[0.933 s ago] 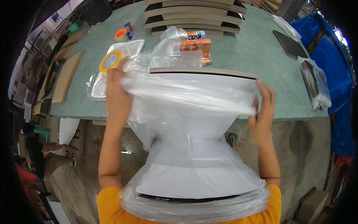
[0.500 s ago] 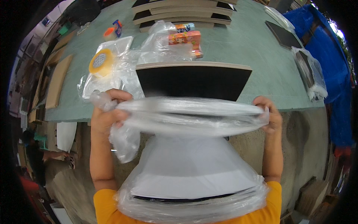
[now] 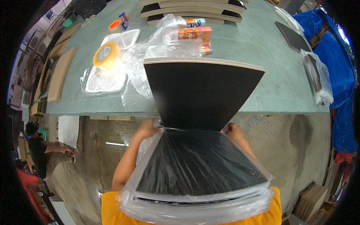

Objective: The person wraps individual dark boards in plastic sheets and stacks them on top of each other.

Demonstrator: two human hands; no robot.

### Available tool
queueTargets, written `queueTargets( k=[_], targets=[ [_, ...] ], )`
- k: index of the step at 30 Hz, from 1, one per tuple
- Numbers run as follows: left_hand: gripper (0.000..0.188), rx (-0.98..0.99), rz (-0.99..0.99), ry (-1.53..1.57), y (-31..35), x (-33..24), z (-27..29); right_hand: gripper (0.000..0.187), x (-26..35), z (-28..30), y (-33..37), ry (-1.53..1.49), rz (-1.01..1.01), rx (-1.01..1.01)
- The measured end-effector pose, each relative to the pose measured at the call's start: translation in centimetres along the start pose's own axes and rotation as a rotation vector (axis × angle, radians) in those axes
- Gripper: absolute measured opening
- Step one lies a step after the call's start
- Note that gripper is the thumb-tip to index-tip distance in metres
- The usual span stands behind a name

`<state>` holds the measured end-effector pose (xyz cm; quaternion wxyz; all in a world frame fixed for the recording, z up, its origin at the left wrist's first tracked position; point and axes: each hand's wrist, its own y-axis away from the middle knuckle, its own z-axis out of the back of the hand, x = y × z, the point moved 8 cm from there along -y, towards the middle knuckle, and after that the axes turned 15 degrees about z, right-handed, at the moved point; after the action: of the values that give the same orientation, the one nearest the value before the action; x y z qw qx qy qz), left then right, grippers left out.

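Observation:
A stack of black boards (image 3: 202,93) leans from my body onto the edge of the green table (image 3: 262,48). A clear plastic bag (image 3: 195,168) covers the lower half of the stack, nearest my chest. My left hand (image 3: 148,129) grips the bag's open edge on the left side of the boards. My right hand (image 3: 234,131) grips that edge on the right side. The upper half of the stack is bare, with a pale edge showing at its top.
On the table lie a roll of yellow tape (image 3: 105,55) on plastic bags, loose clear plastic (image 3: 165,41), an orange box (image 3: 195,33), and more dark boards (image 3: 187,7) at the back. Bagged boards (image 3: 317,75) sit at the right. A person (image 3: 35,146) crouches at far left.
The bag's open edge has slid from the top of the stack down toward my body. Both hands moved down with it, and the black face of the boards is now exposed.

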<state>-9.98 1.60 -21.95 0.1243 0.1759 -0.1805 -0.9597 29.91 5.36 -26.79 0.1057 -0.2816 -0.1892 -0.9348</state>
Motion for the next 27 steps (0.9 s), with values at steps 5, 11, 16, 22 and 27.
queueTargets(
  k=[5, 11, 16, 22, 27],
  targets=[
    [0.022, 0.33, -0.478, 0.636, 10.8, -11.6, 19.1, 0.022, 17.9, 14.4, 8.2, -1.082, 0.585, 0.295],
    [0.025, 0.903, -0.743, 0.429, 14.4, -19.2, 4.4, 0.055, 23.6, 2.6, 10.1, -0.794, 0.951, 1.058],
    [0.024, 0.392, -0.412, 0.186, 2.7, -12.9, -4.5, 0.064, 11.9, -3.8, 3.2, -0.321, 0.509, 0.72],
    [0.044, 0.235, -0.567, 0.695, 4.1, -23.1, 8.9, 0.043, 21.2, 2.9, 1.1, -0.72, 0.567, 0.404],
    [0.047, 0.205, -0.325, 1.007, 2.8, -19.5, 15.7, 0.021, 22.0, 3.9, 4.1, -0.831, 0.703, 0.648]
  ],
)
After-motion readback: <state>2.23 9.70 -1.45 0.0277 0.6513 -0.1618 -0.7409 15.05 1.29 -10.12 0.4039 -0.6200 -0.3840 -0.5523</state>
